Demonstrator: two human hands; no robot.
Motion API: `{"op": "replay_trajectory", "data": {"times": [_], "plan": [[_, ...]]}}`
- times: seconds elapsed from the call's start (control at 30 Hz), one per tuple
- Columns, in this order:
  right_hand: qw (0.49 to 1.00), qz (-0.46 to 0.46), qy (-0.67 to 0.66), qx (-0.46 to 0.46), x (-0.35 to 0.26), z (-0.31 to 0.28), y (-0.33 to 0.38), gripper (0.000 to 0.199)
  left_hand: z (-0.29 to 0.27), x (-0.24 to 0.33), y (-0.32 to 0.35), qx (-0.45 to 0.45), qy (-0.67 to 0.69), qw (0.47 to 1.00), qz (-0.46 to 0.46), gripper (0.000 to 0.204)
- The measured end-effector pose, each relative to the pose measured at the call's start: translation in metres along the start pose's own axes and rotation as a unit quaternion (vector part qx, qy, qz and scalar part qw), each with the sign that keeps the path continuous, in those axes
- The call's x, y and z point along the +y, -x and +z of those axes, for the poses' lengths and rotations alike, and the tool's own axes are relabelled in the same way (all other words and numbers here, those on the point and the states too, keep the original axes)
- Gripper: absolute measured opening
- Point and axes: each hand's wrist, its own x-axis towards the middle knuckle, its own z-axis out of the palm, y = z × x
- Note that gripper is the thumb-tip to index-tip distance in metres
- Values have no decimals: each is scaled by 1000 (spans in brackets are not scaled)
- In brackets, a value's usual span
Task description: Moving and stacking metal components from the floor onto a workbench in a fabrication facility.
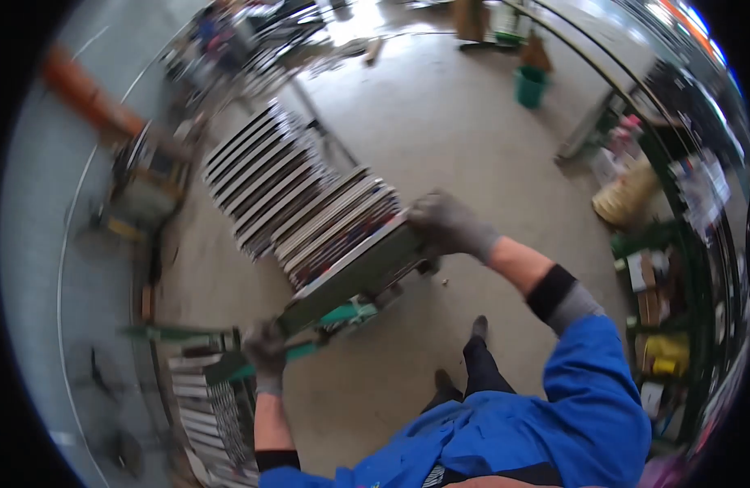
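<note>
A workshop or factory is indicated. Long flat pieces (pixel 257 183) are stacked in rows beyond the left hand (pixel 265 350); blurred equipment (pixel 147 191) is stationed farther left. To the right of the right hand (pixel 450 224), a green rack (pixel 698 297) is loaded with boxes (pixel 649 309). Hard grey floor (pixel 464 134) is seen beyond both hands.

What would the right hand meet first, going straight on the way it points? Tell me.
Beyond the long panel it grips, the right hand would probably meet the row of strips first, though depth is unclear.
</note>
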Motion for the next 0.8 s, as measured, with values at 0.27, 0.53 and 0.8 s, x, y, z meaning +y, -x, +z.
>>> {"op": "replay_trajectory", "data": {"times": [0.27,0.53,0.8], "plan": [[995,28,14,-96,-43,-31,-8,72,-40,13,-3,7,29,1000,-7,18],[993,62,9,-97,-29,-23,-7,65,-26,20,-20,-2,29,999,27,29],[994,55,-10,-93,-43,2,-1,68,-22,-1,-7,10,24,999,27,26]]}}
